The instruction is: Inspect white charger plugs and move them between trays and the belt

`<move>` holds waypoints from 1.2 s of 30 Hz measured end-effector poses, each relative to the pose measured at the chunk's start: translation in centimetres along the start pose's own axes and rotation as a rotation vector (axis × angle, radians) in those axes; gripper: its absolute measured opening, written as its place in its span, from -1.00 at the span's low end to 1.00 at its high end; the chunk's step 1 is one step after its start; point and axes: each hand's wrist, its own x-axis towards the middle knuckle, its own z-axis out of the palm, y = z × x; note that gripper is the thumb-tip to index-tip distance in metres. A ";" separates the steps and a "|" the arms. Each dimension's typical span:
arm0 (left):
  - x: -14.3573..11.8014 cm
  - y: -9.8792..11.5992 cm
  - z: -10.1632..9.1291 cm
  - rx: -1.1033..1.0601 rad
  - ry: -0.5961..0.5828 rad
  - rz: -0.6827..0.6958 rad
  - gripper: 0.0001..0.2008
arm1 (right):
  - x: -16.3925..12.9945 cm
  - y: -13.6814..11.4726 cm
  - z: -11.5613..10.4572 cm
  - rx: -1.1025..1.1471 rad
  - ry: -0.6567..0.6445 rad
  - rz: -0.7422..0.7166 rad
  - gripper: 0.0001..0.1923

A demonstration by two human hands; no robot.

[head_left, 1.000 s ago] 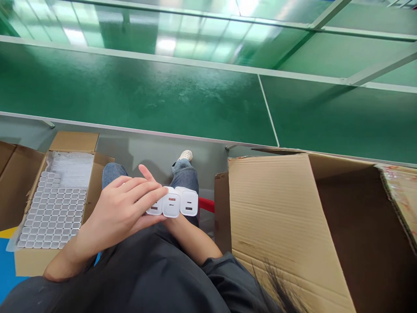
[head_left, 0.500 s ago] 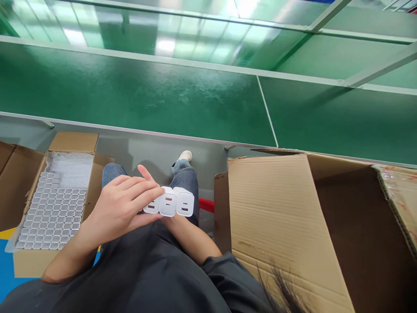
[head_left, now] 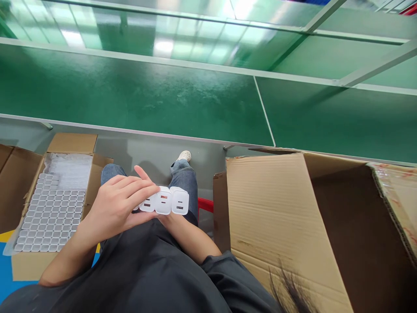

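A row of several white USB wall chargers (head_left: pixel 163 202) is held over my lap, their port faces turned toward me. My left hand (head_left: pixel 119 202) lies across the left part of the row, its fingers over the top and its thumb along the bottom edge. My right hand (head_left: pixel 165 218) is under the chargers, mostly hidden by them and by my left hand. A raised finger (head_left: pixel 141 172) shows behind my left hand; I cannot tell for sure which hand it belongs to. The leftmost charger shows only an edge.
At the left stands an open carton (head_left: pixel 34 266) with many white-rimmed pieces in rows and clear plastic wrap (head_left: pixel 70 167). A big open cardboard box (head_left: pixel 267 208) stands at my right. A green workbench (head_left: pixel 146 95) runs ahead, and a red stool part (head_left: pixel 205 204) shows beside my leg.
Both hands and the charger row have shifted slightly left in view. The edge of another charger now shows at the row's left end. The view itself has moved a little.
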 end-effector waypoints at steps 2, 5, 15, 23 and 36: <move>0.1 0.0 0.1 -0.002 -0.001 -0.022 -0.70 | -0.1 0.2 -0.6 -0.033 -0.028 -0.007 -0.33; 0.2 0.0 0.5 0.010 0.002 -0.106 -0.71 | -0.4 0.9 -1.5 -0.033 -0.125 -0.228 0.12; 0.5 -2.0 1.9 -0.099 -0.082 -0.297 -0.67 | 0.0 1.8 -1.9 0.058 -0.189 -0.358 0.03; 0.3 -3.3 2.6 -0.223 -0.107 -0.419 -0.51 | 0.2 2.0 -1.9 0.040 -0.078 -0.365 -0.17; -0.8 -4.2 2.4 -0.459 0.016 -0.314 -0.27 | 0.9 2.5 -2.4 0.008 0.014 -0.419 -0.17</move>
